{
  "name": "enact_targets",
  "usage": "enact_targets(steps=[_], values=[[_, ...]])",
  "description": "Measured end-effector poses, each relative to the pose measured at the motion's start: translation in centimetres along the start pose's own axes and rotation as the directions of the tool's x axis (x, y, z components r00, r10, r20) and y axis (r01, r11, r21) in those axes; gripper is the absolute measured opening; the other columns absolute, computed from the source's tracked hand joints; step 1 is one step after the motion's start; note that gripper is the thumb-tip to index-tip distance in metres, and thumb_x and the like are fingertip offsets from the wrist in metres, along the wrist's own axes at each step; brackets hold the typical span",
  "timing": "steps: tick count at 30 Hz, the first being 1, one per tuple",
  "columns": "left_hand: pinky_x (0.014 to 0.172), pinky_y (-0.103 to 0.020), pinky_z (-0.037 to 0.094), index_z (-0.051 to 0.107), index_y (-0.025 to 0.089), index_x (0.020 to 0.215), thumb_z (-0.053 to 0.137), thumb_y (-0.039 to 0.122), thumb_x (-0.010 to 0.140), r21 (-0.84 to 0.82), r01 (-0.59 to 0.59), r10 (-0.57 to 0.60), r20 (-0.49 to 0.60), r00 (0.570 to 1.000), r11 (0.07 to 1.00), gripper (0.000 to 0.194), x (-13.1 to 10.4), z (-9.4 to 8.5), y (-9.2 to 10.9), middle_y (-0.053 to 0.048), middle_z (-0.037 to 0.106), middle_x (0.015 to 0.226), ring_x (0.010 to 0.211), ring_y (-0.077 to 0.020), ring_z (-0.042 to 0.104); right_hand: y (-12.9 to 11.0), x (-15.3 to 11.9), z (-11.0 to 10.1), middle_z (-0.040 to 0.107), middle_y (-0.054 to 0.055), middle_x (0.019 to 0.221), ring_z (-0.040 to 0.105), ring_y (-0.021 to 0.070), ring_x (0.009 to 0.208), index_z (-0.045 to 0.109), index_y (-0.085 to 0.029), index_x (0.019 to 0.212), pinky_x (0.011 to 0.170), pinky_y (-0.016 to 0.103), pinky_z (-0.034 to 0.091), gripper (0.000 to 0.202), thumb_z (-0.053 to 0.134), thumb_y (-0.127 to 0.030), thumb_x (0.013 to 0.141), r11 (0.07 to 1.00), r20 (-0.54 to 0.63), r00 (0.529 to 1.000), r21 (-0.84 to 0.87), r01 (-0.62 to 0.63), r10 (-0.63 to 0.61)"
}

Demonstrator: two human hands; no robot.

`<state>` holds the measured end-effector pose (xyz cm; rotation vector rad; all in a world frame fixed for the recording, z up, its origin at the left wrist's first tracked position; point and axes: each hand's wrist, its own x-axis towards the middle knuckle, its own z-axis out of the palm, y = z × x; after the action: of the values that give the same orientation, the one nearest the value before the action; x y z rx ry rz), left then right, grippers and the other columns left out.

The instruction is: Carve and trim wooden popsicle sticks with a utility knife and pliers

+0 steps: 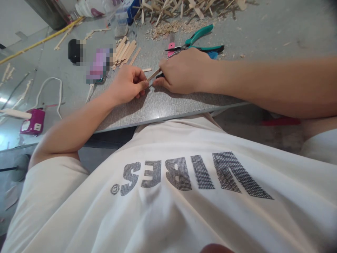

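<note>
A narrow wooden craft stick (153, 75) slants between my two hands, just above the table's near edge. The fingertips of my left hand (129, 82) are closed in a pinch on its lower end. My right hand (183, 72) is closed at the other end, around a dark tool (160, 75) with a thin metallic edge by the stick. The palm hides most of that tool, so its kind is unclear. Just beyond the right hand lie green-handled pliers (198, 38) with open jaws, a pink piece with holes (171, 49) and something blue (212, 55).
Flat craft sticks (125, 51) lie beyond my left hand, beside a phone (98, 65) and a black case (74, 51). Wood shavings (171, 28) and a pile of split sticks (181, 8) cover the back. At left are a white cable (48, 80) and a magenta device (33, 122).
</note>
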<state>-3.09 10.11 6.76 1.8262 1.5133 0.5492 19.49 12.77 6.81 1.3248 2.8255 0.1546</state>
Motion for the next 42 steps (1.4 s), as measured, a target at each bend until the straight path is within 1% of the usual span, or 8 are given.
enact_targets(steps=[3, 6, 12, 19, 25, 30, 37, 42], values=[[0.055, -0.027, 0.041, 0.064, 0.021, 0.077, 0.078, 0.016, 0.103, -0.026, 0.006, -0.007, -0.009, 1.0, 1.0, 0.03, 0.2, -0.1, -0.1, 0.005, 0.064, 0.06, 0.052, -0.0064, 0.052, 0.2, -0.1, 0.3, 0.082, 0.028, 0.124, 0.082, 0.0457, 0.116, 0.062, -0.006, 0.156, 0.097, 0.057, 0.066, 0.08, 0.037, -0.072, 0.118, 0.999, -0.033, 0.999, 0.032, -0.016, 0.017], [0.054, -0.026, 0.041, 0.065, 0.022, 0.079, 0.079, 0.017, 0.102, -0.064, -0.008, 0.008, -0.003, 1.0, 0.998, 0.028, 0.2, -0.2, -0.2, 0.004, 0.065, 0.06, 0.052, -0.0068, 0.052, 0.4, -0.2, 0.6, 0.083, 0.025, 0.124, 0.082, 0.0428, 0.114, 0.056, -0.013, 0.166, 0.099, 0.057, 0.065, 0.08, 0.038, -0.072, 0.115, 0.998, -0.065, 0.998, 0.065, -0.022, 0.027], [0.052, -0.026, 0.039, 0.065, 0.022, 0.076, 0.075, 0.014, 0.099, -0.122, 0.01, -0.009, 0.006, 1.0, 0.992, 0.026, 0.4, -0.4, -0.2, 0.004, 0.067, 0.06, 0.05, -0.0071, 0.052, 0.6, -0.1, 0.6, 0.084, 0.023, 0.12, 0.084, 0.044, 0.108, 0.055, -0.017, 0.165, 0.087, 0.053, 0.066, 0.079, 0.027, -0.072, 0.116, 0.996, -0.077, 0.997, -0.084, 0.011, -0.018], [0.053, -0.023, 0.044, 0.066, 0.021, 0.078, 0.084, 0.03, 0.096, -0.168, 0.018, -0.013, 0.032, 0.999, 0.986, 0.027, 0.8, -0.8, -0.6, 0.003, 0.069, 0.061, 0.05, -0.0074, 0.056, 0.9, -0.1, 0.2, 0.085, 0.019, 0.125, 0.079, 0.0423, 0.12, 0.053, -0.026, 0.165, 0.091, 0.052, 0.064, 0.072, 0.031, -0.074, 0.115, 0.993, -0.106, 0.994, -0.114, 0.023, -0.035], [0.048, -0.021, 0.043, 0.064, 0.021, 0.08, 0.084, 0.031, 0.096, -0.191, 0.014, -0.009, 0.029, 1.0, 0.981, 0.028, 0.9, -0.8, -0.8, 0.004, 0.066, 0.061, 0.045, -0.0071, 0.056, 1.2, 0.2, 0.5, 0.083, 0.022, 0.13, 0.079, 0.0437, 0.121, 0.059, -0.021, 0.162, 0.095, 0.054, 0.063, 0.074, 0.036, -0.074, 0.115, 0.997, -0.125, 0.992, -0.068, 0.028, -0.036], [0.049, -0.022, 0.043, 0.066, 0.022, 0.081, 0.086, 0.037, 0.098, -0.222, 0.013, -0.007, 0.027, 1.0, 0.975, 0.03, 1.0, -0.8, -0.9, 0.003, 0.067, 0.061, 0.048, -0.0075, 0.055, 1.2, 0.3, 0.3, 0.083, 0.021, 0.129, 0.081, 0.0407, 0.119, 0.059, -0.018, 0.161, 0.095, 0.051, 0.064, 0.073, 0.031, -0.071, 0.118, 0.99, -0.121, 0.992, -0.139, 0.021, -0.038], [0.058, -0.026, 0.045, 0.066, 0.023, 0.088, 0.087, 0.054, 0.098, -0.217, 0.026, -0.017, 0.044, 0.999, 0.976, 0.039, 0.8, -0.9, -1.0, 0.004, 0.065, 0.059, 0.061, -0.0095, 0.056, 0.9, 0.2, -0.1, 0.081, 0.028, 0.126, 0.083, 0.051, 0.114, 0.061, -0.009, 0.157, 0.089, 0.061, 0.066, 0.075, 0.033, -0.068, 0.121, 0.984, -0.129, 0.989, -0.169, 0.055, -0.077], [0.065, -0.029, 0.043, 0.064, 0.024, 0.092, 0.085, 0.055, 0.101, -0.236, 0.056, -0.038, 0.081, 0.996, 0.97, 0.039, 0.6, -1.3, -0.7, 0.006, 0.06, 0.055, 0.069, -0.0113, 0.056, 1.1, 0.1, 0.0, 0.081, 0.02, 0.141, 0.077, 0.0416, 0.133, 0.059, -0.023, 0.165, 0.106, 0.052, 0.062, 0.076, 0.031, -0.072, 0.113, 0.999, -0.142, 0.99, -0.044, -0.002, -0.004]])
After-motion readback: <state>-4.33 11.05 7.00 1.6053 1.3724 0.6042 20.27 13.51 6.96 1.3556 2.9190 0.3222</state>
